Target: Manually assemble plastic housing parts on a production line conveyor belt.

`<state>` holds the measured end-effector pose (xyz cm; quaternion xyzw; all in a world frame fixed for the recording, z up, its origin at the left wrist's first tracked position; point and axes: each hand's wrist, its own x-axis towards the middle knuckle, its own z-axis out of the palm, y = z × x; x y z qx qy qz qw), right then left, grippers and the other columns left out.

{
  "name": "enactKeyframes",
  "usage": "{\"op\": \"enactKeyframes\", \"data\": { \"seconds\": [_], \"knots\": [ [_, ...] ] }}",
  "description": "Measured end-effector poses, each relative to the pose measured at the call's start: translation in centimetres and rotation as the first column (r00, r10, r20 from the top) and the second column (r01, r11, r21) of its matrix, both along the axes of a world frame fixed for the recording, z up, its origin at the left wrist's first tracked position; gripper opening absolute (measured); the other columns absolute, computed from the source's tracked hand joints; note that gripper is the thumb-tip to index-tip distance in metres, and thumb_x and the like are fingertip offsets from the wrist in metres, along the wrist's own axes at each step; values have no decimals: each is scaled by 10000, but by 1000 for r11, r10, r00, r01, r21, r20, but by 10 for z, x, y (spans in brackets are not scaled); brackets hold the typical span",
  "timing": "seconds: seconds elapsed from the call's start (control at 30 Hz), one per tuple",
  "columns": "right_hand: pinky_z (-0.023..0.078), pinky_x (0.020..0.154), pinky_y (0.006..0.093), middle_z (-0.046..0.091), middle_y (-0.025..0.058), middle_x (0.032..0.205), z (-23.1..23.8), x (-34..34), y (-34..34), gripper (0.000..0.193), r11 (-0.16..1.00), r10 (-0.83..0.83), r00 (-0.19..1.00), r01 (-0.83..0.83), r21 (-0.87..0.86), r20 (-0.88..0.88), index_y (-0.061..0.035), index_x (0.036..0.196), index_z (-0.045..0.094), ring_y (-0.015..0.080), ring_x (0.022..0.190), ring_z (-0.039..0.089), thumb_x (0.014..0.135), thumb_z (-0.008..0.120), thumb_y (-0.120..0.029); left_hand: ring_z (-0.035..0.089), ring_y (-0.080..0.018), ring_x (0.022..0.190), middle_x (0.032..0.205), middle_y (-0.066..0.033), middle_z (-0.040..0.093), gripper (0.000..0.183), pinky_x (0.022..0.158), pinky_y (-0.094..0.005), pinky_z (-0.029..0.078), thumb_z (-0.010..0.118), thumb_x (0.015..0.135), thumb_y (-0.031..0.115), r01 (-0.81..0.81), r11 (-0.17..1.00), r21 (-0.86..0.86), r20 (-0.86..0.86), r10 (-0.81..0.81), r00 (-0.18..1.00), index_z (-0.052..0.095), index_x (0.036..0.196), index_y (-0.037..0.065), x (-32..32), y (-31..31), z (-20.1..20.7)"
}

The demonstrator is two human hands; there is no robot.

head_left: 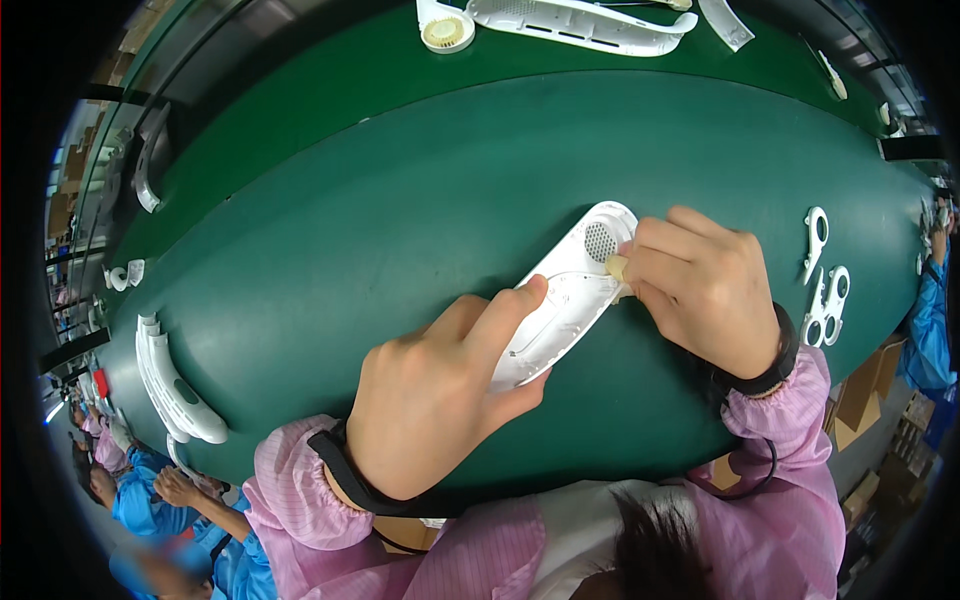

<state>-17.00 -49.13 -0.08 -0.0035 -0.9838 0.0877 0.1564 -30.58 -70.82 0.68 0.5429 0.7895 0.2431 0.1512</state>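
My left hand (440, 385) is wrapped round the lower end of a long white plastic shell (560, 315), thumb below and forefinger along its left edge. The shell is tilted, hollow side up, with a round perforated grille near its far end. A thin pale line like a wire curves across its inside. At the shell's right edge, just below the grille, my right hand (700, 275) has its fingers pinched together. Pale yellow material, perhaps finger covers, shows at those fingertips. Whatever sits between them is hidden.
White curved shells (175, 385) lie at the left of the green table (330, 240). White ring-shaped parts (825, 305) lie at the right. More housings (585, 25) sit on the far strip, beside a part with a round yellowish insert (445, 32). People in blue work at both sides.
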Motion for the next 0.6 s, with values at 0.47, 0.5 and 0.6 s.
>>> {"op": "enactKeyframes", "data": {
  "seconds": [0.47,0.5,0.6],
  "knots": [
    [527,589,358,624,33,855,-2,8,-19,166,993,50,997,-56,-101,-66,-64,906,693,248,713,660,746,719,-27,750,-332,791,1015,-138,760,554,715,-358,587,869,709,151,15,998,53,74,-19,997,663,1217,70,-10,-4,-5],
    [527,589,358,624,33,855,-2,8,-19,166,993,45,996,-53,-102,-70,-64,906,693,248,713,660,746,719,-27,750,-332,791,1015,-138,760,554,715,-358,587,869,709,151,20,999,51,70,-23,997,663,1217,70,-9,-4,-5],
    [536,610,382,653,48,879,-1,9,-22,196,992,22,999,-25,-122,-27,-54,937,709,291,704,668,747,713,-9,749,-332,789,1005,-146,758,558,711,-356,582,869,707,148,32,997,64,42,-34,999,662,1219,71,-7,-7,-1]
  ]
}}
